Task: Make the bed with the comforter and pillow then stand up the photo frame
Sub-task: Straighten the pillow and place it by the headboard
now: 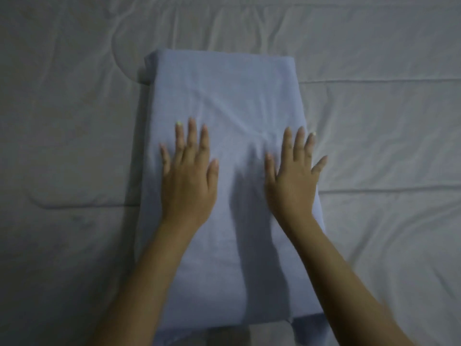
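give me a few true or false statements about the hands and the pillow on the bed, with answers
1. Both hands lie flat, palms down, on the blue pillow. True.
2. The left hand is clenched into a fist. False: its fingers are spread and extended.
3. The pillow rests on a white comforter. True.
4. The right hand is lifting a corner of the pillow. False: it lies open on top, gripping nothing.
5. A photo frame stands beside the pillow. False: no frame is in view.
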The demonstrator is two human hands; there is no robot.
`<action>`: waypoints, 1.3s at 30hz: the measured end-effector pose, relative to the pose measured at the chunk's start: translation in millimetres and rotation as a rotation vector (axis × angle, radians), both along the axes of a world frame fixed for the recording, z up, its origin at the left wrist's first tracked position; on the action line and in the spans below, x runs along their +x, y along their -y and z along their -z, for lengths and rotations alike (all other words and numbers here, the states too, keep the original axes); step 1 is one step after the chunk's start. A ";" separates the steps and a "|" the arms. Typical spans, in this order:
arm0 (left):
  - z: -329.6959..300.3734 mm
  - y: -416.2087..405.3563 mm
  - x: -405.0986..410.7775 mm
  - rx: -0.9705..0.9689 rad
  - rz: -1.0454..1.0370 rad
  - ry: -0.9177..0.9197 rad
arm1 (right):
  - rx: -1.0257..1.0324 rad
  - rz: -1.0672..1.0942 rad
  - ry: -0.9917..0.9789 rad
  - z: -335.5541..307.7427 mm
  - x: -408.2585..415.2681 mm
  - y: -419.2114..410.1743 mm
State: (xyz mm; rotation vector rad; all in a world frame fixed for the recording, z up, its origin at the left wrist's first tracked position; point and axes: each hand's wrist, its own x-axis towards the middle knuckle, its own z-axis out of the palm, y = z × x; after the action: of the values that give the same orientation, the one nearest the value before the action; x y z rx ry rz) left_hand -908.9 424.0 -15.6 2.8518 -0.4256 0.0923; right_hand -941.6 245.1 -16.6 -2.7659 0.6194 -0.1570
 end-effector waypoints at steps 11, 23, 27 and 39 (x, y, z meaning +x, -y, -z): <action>3.6 -35.2 -99.5 0.017 -0.040 0.011 | -0.016 -0.134 -0.020 4.7 -101.5 -8.6; 25.0 -33.8 -71.3 0.193 0.102 -0.141 | -0.038 -0.440 -0.238 28.0 -87.7 2.0; -2.6 -12.7 -24.5 0.022 -0.010 0.075 | 0.078 -0.123 0.016 -7.3 -41.4 1.2; 2.8 20.7 104.6 0.102 0.066 0.072 | -0.047 -0.186 0.088 12.8 95.3 21.0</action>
State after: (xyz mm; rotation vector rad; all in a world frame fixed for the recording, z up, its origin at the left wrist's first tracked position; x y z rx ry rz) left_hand -804.2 403.3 -18.5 2.9382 -0.5538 0.1657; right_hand -846.2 224.1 -29.4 -2.8248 0.3389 -0.2526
